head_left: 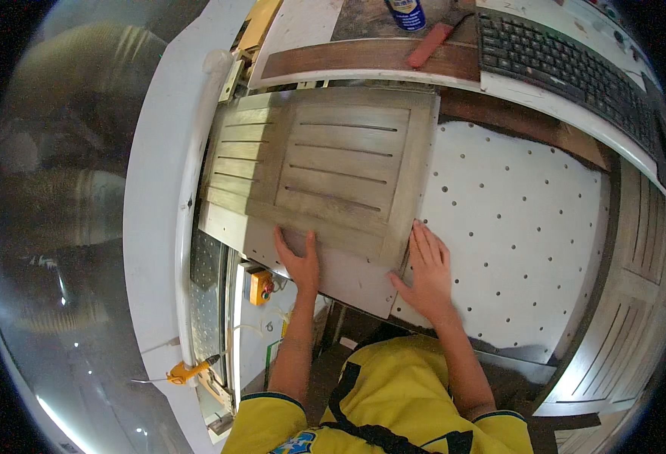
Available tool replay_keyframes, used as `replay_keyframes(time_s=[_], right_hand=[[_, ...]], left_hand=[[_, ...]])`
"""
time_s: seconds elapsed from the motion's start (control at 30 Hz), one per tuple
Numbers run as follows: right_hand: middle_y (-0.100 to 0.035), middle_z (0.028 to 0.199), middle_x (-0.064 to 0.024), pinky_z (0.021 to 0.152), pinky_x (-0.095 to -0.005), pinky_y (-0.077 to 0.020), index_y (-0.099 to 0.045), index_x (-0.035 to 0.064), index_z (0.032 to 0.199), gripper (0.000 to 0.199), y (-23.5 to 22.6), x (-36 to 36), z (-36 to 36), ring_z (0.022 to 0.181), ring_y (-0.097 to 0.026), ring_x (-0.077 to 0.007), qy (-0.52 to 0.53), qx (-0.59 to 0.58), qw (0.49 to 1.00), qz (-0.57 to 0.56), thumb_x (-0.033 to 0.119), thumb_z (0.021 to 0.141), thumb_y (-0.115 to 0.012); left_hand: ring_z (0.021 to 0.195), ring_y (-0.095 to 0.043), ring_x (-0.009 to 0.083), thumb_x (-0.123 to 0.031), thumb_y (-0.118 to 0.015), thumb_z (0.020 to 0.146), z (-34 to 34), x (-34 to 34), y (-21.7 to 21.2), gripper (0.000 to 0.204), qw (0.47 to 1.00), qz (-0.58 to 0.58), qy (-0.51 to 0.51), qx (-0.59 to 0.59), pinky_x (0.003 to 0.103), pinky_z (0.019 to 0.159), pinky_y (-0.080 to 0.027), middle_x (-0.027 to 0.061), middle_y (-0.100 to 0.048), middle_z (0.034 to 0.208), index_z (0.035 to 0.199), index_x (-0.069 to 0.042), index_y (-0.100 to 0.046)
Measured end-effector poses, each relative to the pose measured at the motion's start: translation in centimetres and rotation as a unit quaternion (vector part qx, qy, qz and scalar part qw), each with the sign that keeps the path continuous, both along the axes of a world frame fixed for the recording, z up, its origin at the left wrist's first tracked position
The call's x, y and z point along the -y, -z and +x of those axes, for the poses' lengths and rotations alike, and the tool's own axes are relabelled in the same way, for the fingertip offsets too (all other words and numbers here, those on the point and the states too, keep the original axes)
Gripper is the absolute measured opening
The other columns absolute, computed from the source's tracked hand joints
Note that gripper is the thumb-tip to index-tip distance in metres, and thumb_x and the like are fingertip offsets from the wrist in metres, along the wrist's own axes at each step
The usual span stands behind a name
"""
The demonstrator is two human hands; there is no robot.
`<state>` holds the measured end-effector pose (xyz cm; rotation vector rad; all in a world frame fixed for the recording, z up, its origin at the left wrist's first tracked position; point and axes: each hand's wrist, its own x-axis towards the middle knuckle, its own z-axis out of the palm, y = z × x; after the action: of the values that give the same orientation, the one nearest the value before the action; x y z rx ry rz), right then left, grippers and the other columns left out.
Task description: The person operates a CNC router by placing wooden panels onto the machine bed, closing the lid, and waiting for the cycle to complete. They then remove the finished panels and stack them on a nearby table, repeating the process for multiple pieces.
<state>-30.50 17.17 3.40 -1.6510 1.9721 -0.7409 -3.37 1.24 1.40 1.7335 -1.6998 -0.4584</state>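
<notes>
A grey-brown wooden door panel (336, 155) with slotted grooves lies in front of me on a pale board (348, 276). My left hand (299, 261) rests at the panel's near edge, its thumb and fingers apart and the fingertips against the wood. At the near right corner is my right hand (427, 272), with fingers stretched out along the right edge and the thumb spread toward the board. Neither hand is wrapped round anything.
To the right spreads a white table surface (510, 227) dotted with holes. More grooved panels (601, 348) stand at the far right. Beyond the panel are a keyboard (563, 64), a blue can (407, 13) and a red-handled tool (430, 47). An orange switch box (259, 288) sits at the left.
</notes>
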Motion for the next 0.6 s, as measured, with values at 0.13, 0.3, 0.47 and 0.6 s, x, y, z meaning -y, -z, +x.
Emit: replay_keyframes(time_s=[0.13, 0.3, 0.47, 0.6], right_hand=[[-0.023, 0.178, -0.0229, 0.132, -0.0509, -0.0197, -0.033, -0.0120, 0.163, 0.112, -0.3, 2.0, -1.8, 0.165, -0.022, -0.0352, -0.005, -0.008, 1.000, 0.000, 0.051, 0.084, -0.084], [-0.023, 0.177, -0.0257, 0.131, -0.0533, -0.0220, -0.040, -0.0135, 0.157, 0.116, -1.0, 3.3, -1.5, 0.165, -0.023, -0.0377, 0.016, -0.007, 1.000, 0.009, 0.050, 0.075, -0.090], [-0.025, 0.176, -0.0278, 0.130, -0.0555, -0.0259, -0.045, -0.0149, 0.152, 0.115, -0.7, 3.6, -0.6, 0.162, -0.028, -0.0409, 0.050, -0.007, 0.998, -0.042, 0.047, 0.069, -0.095], [-0.028, 0.174, -0.0285, 0.128, -0.0566, -0.0278, -0.048, -0.0164, 0.149, 0.114, -1.3, 3.6, -0.7, 0.161, -0.031, -0.0418, 0.057, -0.012, 0.996, -0.063, 0.044, 0.066, -0.097]], left_hand=[[0.156, -0.035, 0.0422, -0.036, -0.080, 0.098, 0.7, 0.4, 0.7, 0.093, 0.999, -0.006, 0.024, 0.035, 0.051, 0.130, -0.025, 0.0269, -0.036, 0.169, 0.166, 0.005, -0.031], [0.156, -0.035, 0.0435, -0.036, -0.080, 0.098, 0.6, 0.2, 0.7, 0.092, 0.998, 0.004, 0.015, 0.055, 0.052, 0.129, -0.025, 0.0271, -0.036, 0.169, 0.166, 0.003, -0.032], [0.157, -0.034, 0.0444, -0.040, -0.078, 0.098, 0.8, 0.2, 1.1, 0.093, 0.998, -0.002, 0.008, 0.055, 0.053, 0.130, -0.024, 0.0272, -0.035, 0.171, 0.166, 0.003, -0.032], [0.157, -0.034, 0.0458, -0.042, -0.076, 0.100, 0.9, 0.4, 1.0, 0.092, 0.998, -0.026, 0.029, 0.057, 0.054, 0.130, -0.024, 0.0286, -0.035, 0.170, 0.166, 0.003, -0.032]])
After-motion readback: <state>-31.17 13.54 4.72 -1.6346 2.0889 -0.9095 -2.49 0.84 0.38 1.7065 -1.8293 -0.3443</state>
